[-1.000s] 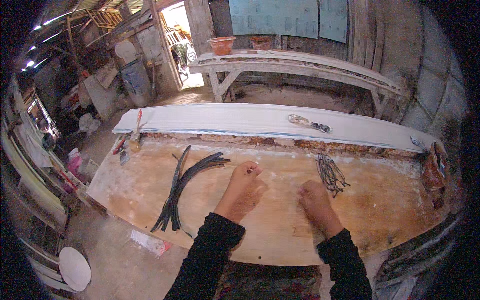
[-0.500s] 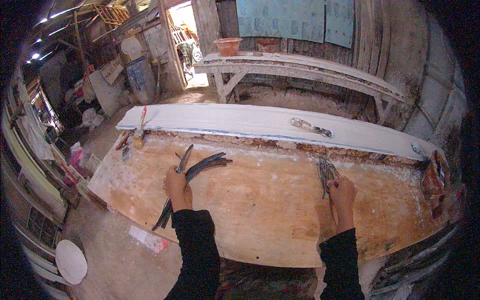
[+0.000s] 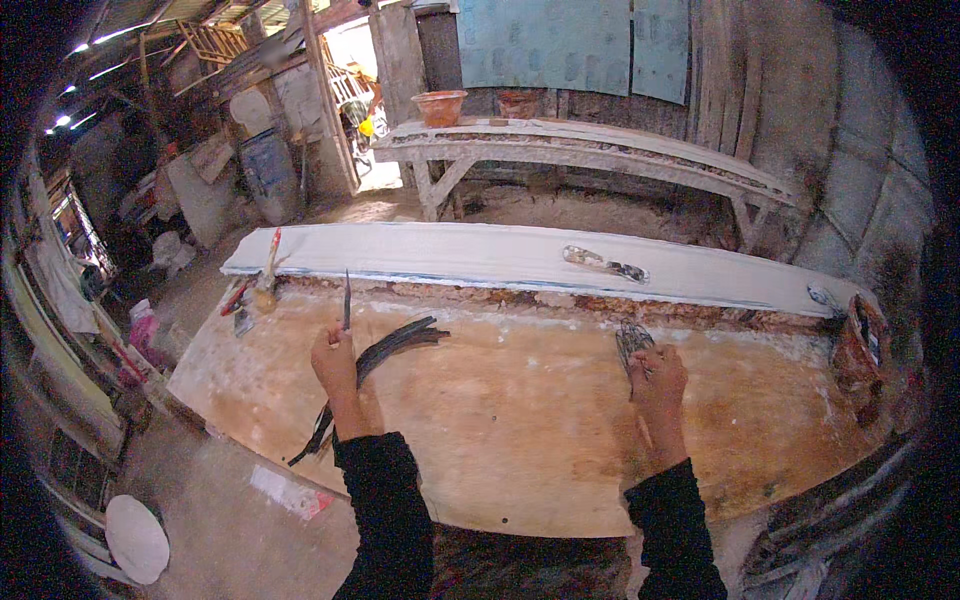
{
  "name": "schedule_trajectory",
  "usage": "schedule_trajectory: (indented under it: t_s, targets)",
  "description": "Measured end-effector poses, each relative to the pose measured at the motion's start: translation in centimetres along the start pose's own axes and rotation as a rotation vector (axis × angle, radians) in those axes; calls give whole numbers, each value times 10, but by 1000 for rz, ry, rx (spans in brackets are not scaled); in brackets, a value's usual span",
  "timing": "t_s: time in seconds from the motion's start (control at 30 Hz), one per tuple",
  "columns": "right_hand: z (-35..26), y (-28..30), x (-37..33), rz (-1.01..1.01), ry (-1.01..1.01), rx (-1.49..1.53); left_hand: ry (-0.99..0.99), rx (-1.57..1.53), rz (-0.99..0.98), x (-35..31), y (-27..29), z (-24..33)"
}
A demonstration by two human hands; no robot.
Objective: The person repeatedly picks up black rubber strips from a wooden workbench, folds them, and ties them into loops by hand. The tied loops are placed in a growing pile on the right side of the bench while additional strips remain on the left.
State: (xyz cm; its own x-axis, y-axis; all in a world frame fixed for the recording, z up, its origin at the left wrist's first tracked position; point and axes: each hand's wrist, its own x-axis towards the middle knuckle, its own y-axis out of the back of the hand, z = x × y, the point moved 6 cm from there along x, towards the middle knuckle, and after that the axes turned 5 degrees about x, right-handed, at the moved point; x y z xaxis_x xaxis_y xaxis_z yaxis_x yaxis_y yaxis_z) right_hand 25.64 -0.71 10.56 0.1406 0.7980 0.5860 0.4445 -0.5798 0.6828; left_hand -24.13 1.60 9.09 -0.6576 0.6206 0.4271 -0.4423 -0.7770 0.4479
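The left hand (image 3: pixel 333 362) has its fingers pressed together, pinching one dark strip (image 3: pixel 347 300) whose long axis points toward the far side. A bundle of black strips (image 3: pixel 398 343) lies just right of that grip, running from near left to far right past the wrist. The right hand (image 3: pixel 660 380), nearer the thin dark strands (image 3: pixel 630 343), curls at their right; I cannot tell whether it pinches any. Both groups rest on the wooden tabletop (image 3: pixel 500 460).

On a table (image 3: pixel 500 450), strips (image 3: pixel 392 344) lie left of some strands (image 3: pixel 629 338), with a plank (image 3: pixel 450 250) behind them and, farther back, a bowl (image 3: pixel 440 110) on a bench (image 3: pixel 590 147).
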Motion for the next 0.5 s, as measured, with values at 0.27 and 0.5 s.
schedule_trajectory:
  t_s: [0.27, 0.5]
  targets:
    - [-7, -39, -28, -207, -108, 637, 139, -990, -728, -84, -53, 145]
    - [-73, -26, -46, -683, -535, 1277, 253, -837, -1125, -188, -120, 156]
